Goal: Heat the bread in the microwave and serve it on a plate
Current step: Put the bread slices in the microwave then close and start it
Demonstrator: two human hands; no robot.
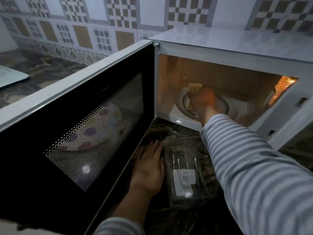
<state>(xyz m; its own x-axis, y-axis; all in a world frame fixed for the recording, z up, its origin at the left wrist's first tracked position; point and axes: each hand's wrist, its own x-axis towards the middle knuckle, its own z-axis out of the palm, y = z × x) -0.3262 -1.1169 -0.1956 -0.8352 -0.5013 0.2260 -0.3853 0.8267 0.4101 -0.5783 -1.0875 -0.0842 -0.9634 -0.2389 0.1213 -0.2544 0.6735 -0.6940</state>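
Right hand [204, 100] deep inside the lit microwave [237, 53], fingers clamped on the bread [194, 88] just above the turntable [184, 106]. Left hand [149, 165] flat on the dark tabletop [183, 131] below the microwave's open door [76, 119], fingers together and holding nothing, touching a clear plastic container [183, 173] lying in front of the microwave.

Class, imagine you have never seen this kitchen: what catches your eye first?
The lit orange microwave cavity at right, where the right hand holds bread over the turntable. Next, the big dark open door filling the left, with the left hand resting beside a clear plastic container on the counter.
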